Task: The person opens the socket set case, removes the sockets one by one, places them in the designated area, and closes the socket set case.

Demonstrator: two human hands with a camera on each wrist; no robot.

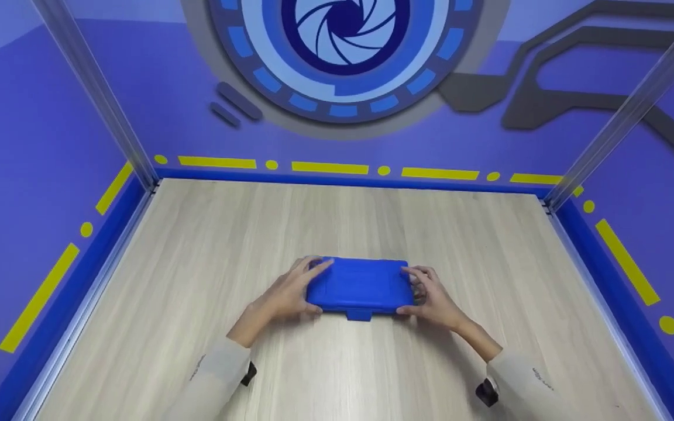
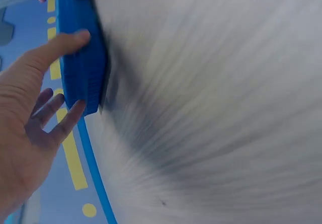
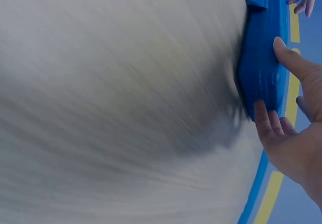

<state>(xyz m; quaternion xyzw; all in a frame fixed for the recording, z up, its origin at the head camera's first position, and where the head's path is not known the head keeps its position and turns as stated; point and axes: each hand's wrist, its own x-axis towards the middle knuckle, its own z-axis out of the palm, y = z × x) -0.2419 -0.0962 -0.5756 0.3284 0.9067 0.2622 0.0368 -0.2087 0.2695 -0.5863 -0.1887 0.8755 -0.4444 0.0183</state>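
Note:
A closed blue plastic case (image 1: 363, 283) lies flat on the table, a small latch tab jutting from its near edge. My left hand (image 1: 290, 292) holds its left end, thumb at the near corner and a finger over the top. At the other end, my right hand (image 1: 435, 297) grips in much the same way, with the thumb by the near right corner. The left wrist view shows the left thumb and fingertips on the ribbed end of the case (image 2: 83, 58). In the right wrist view, the right thumb and fingertips meet the case's side (image 3: 264, 68).
The wood-grain table (image 1: 348, 222) runs back to a blue printed wall (image 1: 343, 149) with yellow dashes. Blue side panels with metal posts (image 1: 103, 105) enclose it on the left and right.

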